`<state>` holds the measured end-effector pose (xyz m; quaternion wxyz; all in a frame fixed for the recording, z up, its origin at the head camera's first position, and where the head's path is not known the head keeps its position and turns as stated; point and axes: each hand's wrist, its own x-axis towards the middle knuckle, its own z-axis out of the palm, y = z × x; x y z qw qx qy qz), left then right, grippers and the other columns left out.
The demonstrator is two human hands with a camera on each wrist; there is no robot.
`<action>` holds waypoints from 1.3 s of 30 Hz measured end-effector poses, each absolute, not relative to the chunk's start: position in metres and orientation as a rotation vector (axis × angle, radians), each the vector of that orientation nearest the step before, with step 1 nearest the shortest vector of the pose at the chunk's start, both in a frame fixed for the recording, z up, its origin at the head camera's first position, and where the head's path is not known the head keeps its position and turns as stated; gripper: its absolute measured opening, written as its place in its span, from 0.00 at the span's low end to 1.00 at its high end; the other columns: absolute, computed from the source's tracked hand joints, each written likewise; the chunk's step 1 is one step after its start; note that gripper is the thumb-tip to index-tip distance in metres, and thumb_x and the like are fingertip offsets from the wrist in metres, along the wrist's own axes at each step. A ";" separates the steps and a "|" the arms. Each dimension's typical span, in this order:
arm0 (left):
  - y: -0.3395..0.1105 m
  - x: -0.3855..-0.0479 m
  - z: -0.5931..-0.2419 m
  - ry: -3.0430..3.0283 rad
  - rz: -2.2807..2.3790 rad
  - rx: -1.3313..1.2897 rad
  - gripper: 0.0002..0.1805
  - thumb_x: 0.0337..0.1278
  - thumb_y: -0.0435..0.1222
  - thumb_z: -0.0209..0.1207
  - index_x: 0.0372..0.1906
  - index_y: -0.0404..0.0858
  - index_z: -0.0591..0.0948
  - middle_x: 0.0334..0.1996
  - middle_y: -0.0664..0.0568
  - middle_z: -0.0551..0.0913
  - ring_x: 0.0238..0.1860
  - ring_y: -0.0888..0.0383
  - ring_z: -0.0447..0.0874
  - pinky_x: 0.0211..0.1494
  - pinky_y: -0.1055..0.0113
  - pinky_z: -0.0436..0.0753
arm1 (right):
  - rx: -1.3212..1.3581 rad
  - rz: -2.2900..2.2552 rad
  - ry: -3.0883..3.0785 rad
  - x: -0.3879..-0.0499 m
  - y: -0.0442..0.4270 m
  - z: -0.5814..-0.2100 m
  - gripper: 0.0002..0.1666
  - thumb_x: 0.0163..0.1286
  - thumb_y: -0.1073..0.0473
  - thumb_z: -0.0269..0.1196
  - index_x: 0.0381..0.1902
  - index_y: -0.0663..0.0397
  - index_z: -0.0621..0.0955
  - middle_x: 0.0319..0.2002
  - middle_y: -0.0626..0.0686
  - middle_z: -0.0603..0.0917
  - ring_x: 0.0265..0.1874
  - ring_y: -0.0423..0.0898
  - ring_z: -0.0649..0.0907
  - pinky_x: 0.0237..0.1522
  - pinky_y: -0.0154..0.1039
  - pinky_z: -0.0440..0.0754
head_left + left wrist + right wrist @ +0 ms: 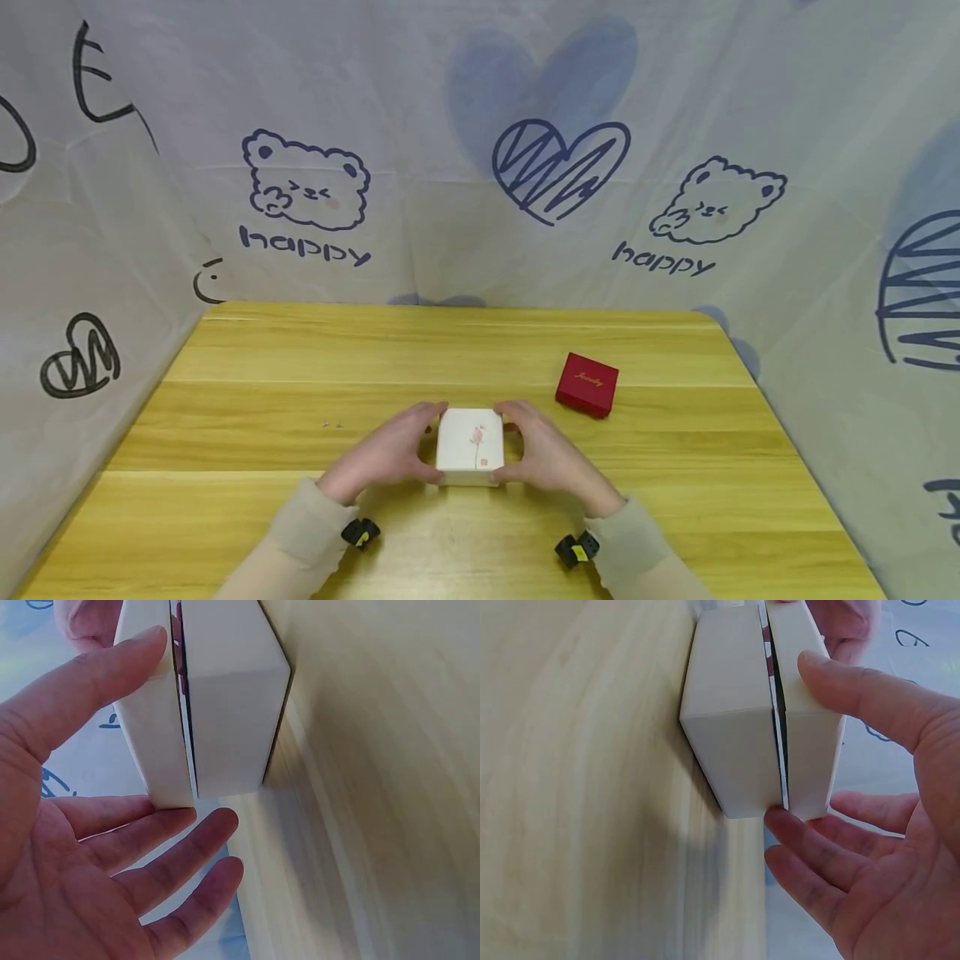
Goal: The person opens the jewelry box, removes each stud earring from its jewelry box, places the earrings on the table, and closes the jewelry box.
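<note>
A small white box with a pink flower on its lid (pixel 461 437) sits at the middle front of the table, between both hands. My left hand (pixel 393 446) grips the lid's left side, thumb on the near face and fingertips on the far edge. On the other side my right hand (pixel 547 457) holds the lid in the same way. In both wrist views a narrow gap separates the lid from the box base (pixel 232 697), which stands on the table. Something dark red shows inside that gap.
A red jewelry box (pixel 587 385) with gold lettering lies behind and to the right of the right hand. Two tiny shiny pieces (pixel 339 425) lie on the wooden table (pixel 262 350) to the left. A white printed cloth (pixel 420 225) hangs around the back and sides.
</note>
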<state>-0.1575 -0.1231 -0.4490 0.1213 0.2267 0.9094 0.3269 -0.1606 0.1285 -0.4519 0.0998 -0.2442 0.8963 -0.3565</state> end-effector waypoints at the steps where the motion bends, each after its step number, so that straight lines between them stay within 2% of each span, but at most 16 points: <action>1: -0.123 -0.158 -0.449 2.654 0.953 0.665 0.54 0.38 0.37 0.78 0.72 0.27 0.61 0.66 0.37 0.69 0.59 0.43 0.74 0.60 0.47 0.73 | -0.725 -1.055 2.646 -0.161 0.129 -0.453 0.52 0.50 0.53 0.79 0.69 0.63 0.68 0.64 0.58 0.70 0.58 0.56 0.75 0.61 0.53 0.71; 13: -0.122 -0.158 -0.451 2.637 0.976 0.667 0.54 0.38 0.36 0.78 0.71 0.25 0.61 0.65 0.37 0.69 0.52 0.47 0.78 0.58 0.52 0.75 | -0.733 -1.034 2.646 -0.161 0.127 -0.456 0.50 0.50 0.54 0.79 0.68 0.62 0.69 0.65 0.58 0.69 0.59 0.55 0.74 0.62 0.52 0.70; 25: -0.121 -0.155 -0.453 2.629 1.009 0.643 0.54 0.37 0.35 0.78 0.70 0.23 0.61 0.64 0.36 0.70 0.52 0.46 0.79 0.59 0.51 0.75 | -0.758 -0.987 2.668 -0.162 0.125 -0.457 0.50 0.49 0.54 0.80 0.67 0.60 0.70 0.65 0.56 0.69 0.60 0.53 0.74 0.62 0.51 0.70; 30: -0.122 -0.154 -0.453 2.641 0.984 0.673 0.53 0.37 0.37 0.78 0.69 0.23 0.62 0.63 0.36 0.71 0.56 0.44 0.76 0.61 0.49 0.73 | -0.772 -0.961 2.670 -0.162 0.125 -0.459 0.50 0.49 0.55 0.80 0.67 0.60 0.70 0.65 0.55 0.69 0.60 0.52 0.74 0.62 0.50 0.71; 39: -0.120 -0.154 -0.455 2.650 0.953 0.691 0.52 0.36 0.37 0.79 0.68 0.22 0.64 0.60 0.35 0.72 0.57 0.43 0.74 0.61 0.48 0.73 | -0.754 -0.922 2.661 -0.160 0.123 -0.457 0.50 0.50 0.55 0.79 0.68 0.60 0.70 0.64 0.54 0.69 0.60 0.50 0.73 0.62 0.49 0.70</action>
